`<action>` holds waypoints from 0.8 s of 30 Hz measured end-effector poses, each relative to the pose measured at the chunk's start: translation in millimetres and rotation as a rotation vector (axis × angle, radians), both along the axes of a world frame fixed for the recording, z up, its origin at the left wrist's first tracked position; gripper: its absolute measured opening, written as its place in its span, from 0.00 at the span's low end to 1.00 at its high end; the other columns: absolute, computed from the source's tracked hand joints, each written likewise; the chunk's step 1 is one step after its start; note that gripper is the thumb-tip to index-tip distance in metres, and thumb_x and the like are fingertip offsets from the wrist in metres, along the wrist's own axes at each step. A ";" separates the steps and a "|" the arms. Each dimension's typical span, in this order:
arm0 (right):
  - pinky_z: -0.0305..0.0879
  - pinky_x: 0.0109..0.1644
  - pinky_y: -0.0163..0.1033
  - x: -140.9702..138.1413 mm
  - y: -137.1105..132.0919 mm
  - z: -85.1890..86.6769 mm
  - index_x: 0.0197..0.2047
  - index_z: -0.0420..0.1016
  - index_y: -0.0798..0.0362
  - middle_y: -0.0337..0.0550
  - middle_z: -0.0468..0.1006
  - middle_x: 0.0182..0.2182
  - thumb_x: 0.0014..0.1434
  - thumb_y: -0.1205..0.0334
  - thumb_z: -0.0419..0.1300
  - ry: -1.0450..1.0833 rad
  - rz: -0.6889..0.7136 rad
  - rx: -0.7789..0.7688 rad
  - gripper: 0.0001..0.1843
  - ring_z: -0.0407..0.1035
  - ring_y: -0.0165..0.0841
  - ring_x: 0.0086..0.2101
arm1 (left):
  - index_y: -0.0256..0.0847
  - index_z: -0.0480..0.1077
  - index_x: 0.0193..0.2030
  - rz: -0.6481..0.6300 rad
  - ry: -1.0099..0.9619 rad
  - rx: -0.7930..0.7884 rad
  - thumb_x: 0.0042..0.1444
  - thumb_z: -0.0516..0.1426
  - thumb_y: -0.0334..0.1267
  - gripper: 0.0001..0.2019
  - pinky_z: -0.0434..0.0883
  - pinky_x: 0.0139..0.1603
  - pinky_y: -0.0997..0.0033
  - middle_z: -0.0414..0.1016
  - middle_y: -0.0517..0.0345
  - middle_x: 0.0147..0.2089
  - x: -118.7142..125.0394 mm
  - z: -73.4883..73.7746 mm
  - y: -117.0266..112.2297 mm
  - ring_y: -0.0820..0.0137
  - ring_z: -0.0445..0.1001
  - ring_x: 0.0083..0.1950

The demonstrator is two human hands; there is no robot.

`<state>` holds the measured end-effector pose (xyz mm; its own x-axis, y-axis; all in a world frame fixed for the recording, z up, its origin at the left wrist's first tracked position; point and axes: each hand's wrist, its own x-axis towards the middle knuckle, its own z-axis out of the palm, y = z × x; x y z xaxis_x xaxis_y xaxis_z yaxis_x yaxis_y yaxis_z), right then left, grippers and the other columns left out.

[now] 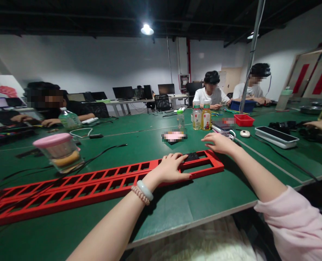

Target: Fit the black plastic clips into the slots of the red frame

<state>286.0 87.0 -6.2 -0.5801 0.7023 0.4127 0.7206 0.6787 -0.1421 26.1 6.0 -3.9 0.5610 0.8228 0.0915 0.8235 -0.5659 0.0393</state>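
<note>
A long red slotted frame [117, 181] lies across the table in front of me, with two rows of rectangular openings. My left hand [172, 167] rests over its right part, fingers spread and thumb stretched toward the near rail. The index fingertip touches a small black piece [193, 156] seated in the far row. Just beyond the frame's right end, my right hand [218, 143] hovers with fingers apart and slightly bent, holding nothing I can see. A small pink-topped item [174, 136], partly blurred, lies on the table beyond the frame.
A pink-lidded jar [67, 159] stands behind the frame at left; black cables [103, 149] cross it. Two drink bottles [201, 117], a red tray [244, 120], and a white-edged device [276, 137] are farther off. Several people sit around the green table [204, 203].
</note>
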 end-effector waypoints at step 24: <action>0.62 0.48 0.37 66.9 45.9 -26.0 0.41 0.77 0.56 0.51 0.76 0.41 0.43 0.76 0.53 -0.152 -0.443 -0.369 0.22 0.70 0.39 0.42 | 0.47 0.52 0.62 -0.006 -0.011 -0.001 0.44 0.48 0.68 0.42 0.55 0.55 0.54 0.55 0.49 0.60 -0.5 -0.7 -0.6 0.53 0.56 0.57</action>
<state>353.0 132.9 -32.2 -0.2326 0.9721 0.0305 0.9545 0.2341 -0.1847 25.6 5.3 -4.5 0.5647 0.8196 0.0966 0.8197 -0.5706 0.0491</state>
